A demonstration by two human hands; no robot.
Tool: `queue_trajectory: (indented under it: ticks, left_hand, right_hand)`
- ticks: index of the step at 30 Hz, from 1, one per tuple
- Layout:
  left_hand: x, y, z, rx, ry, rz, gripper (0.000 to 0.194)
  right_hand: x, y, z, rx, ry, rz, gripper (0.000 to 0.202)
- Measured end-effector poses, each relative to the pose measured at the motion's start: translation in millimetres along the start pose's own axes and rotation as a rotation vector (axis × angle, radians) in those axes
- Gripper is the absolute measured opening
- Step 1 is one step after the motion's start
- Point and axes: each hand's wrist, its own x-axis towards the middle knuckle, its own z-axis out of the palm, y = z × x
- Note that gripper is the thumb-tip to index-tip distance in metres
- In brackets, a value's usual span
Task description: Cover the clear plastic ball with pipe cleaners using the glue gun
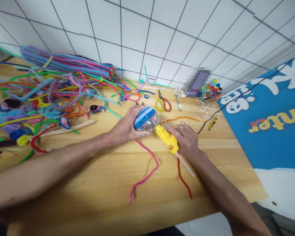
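Note:
My left hand [131, 124] is wrapped around a clear plastic ball [145, 119], part of which is covered by blue, purple and pink pipe cleaners. My right hand [186, 139] grips a yellow hot glue gun [167, 137], a clear glue stick [185, 165] poking out of its rear. The gun's nozzle points at the ball's bare clear side; whether it touches, I cannot tell. Below the ball a pink pipe cleaner [151, 154] trails over the wooden table [100, 186]. Under my right hand a red pipe cleaner [183, 182] shows in part.
Scissors [163, 102] with yellow and red handles lie behind the ball, beside a silver cutter [178, 102]. A yellow knife [212, 123] rests near a black cord [206, 121]. Loose pipe cleaners [61, 91] heap up at left, below a bundle [71, 64] against the tiled wall.

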Motion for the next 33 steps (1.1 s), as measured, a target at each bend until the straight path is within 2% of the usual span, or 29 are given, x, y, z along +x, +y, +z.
queue_trajectory:
  ticks: [3,12,16,28,33]
  left_hand:
    - [0.2,0.0,-0.2,0.016,-0.026,-0.008,0.096]
    - [0.2,-0.6,1.3,0.003,0.004,0.012,0.097]
    - [1.1,1.2,1.4,0.003,0.003,0.037,0.095]
    - [0.3,1.8,2.1,0.013,0.003,-0.01,0.099]
    - [0.5,2.0,1.7,0.002,-0.008,0.011,0.098]
  right_hand:
    - [0.8,-2.9,1.5,-0.011,0.003,-0.005,0.061]
    - [-6.5,-1.2,6.0,-0.071,-0.038,0.03,0.059]
    - [-6.9,-1.2,5.5,-0.033,-0.008,0.006,0.062]
    - [-3.7,-5.3,8.0,0.008,0.059,0.002,0.056]
    - [-2.3,-6.6,8.1,-0.014,0.039,0.007,0.054]
